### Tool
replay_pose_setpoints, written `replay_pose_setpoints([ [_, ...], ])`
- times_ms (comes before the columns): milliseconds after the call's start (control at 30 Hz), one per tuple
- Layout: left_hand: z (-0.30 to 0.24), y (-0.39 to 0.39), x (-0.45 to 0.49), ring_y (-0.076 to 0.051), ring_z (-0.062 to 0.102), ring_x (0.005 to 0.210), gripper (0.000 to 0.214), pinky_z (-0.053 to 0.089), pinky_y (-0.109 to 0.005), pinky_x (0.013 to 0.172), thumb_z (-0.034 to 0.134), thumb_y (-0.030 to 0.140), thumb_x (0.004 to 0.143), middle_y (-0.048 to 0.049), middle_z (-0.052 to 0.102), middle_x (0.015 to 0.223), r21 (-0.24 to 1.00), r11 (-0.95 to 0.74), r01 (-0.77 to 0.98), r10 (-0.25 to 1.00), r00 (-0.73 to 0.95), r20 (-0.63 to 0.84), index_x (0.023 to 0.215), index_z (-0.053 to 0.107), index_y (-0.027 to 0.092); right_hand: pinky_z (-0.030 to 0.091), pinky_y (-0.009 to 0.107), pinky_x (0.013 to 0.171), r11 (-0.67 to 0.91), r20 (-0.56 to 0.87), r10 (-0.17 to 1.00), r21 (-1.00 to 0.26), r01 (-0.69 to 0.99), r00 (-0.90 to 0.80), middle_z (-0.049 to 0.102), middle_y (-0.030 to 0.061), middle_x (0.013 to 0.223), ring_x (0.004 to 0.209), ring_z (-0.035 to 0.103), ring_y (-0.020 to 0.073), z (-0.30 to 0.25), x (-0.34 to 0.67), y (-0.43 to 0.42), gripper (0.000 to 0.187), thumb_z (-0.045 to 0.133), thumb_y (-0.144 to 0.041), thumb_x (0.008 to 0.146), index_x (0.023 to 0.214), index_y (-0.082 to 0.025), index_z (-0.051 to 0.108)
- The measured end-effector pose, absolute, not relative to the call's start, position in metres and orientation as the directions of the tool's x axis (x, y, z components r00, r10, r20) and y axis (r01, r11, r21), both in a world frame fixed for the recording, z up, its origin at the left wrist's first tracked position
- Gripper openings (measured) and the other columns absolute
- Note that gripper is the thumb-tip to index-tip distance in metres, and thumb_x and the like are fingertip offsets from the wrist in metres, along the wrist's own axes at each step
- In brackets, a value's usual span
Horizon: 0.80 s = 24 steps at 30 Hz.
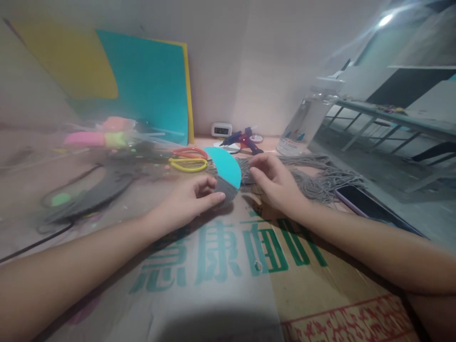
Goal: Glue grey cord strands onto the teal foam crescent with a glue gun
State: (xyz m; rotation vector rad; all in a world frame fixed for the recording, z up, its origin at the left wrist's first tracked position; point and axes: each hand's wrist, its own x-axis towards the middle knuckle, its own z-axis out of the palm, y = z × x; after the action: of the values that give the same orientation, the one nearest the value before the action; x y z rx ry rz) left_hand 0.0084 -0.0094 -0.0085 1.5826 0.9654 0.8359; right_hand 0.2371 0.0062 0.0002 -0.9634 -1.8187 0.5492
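In the head view, my left hand [199, 197] is closed on the edge of a round flat disc [228, 166], thumb in front and fingers behind. Its upper part is bare turquoise; the lower part has a grey covering that looks like cord laid side by side. Just right of the disc, my right hand [276, 183] is curled, thumb and fingers drawn close together. Whatever is between its fingertips is too small to make out. A bundle of grey cord [320, 175] lies behind and beyond my right hand.
Scissors with red and yellow handles [188, 165], a blue glue gun [242, 137], a small white clock [221, 129] and a clear bottle [302, 118] stand or lie behind. A phone [374, 206] is at right. Coloured sheets [153, 85] lean on the wall. Printed cardboard [302, 289] covers the table.
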Motion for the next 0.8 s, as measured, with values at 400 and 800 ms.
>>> replay_pose_setpoints([
  [400, -0.011, -0.003, 0.007, -0.012, 0.057, 0.066, 0.029, 0.041, -0.022, 0.061, 0.067, 0.042, 0.08, 0.0018, 0.061, 0.075, 0.991, -0.107, 0.086, 0.897, 0.438, 0.059, 0.087, 0.054, 0.017, 0.048, 0.043, 0.092, 0.854, 0.751, 0.486, -0.298, 0.427, -0.447, 0.068, 0.0045, 0.103, 0.101, 0.062, 0.0199, 0.008, 0.234, -0.016, 0.017, 0.056, -0.011, 0.087, 0.095, -0.025, 0.056],
  [800, -0.01, -0.004, 0.007, -0.012, 0.055, 0.066, 0.027, 0.038, -0.023, 0.06, 0.064, 0.041, 0.082, 0.0023, 0.059, 0.075, 0.987, -0.121, 0.107, 0.889, 0.455, 0.06, 0.088, 0.052, 0.018, 0.044, 0.045, 0.097, 0.862, 0.74, 0.466, -0.256, 0.437, -0.486, 0.073, 0.0009, 0.099, 0.099, 0.061, 0.019, 0.008, 0.234, -0.016, 0.021, 0.056, -0.008, 0.086, 0.095, -0.026, 0.056],
])
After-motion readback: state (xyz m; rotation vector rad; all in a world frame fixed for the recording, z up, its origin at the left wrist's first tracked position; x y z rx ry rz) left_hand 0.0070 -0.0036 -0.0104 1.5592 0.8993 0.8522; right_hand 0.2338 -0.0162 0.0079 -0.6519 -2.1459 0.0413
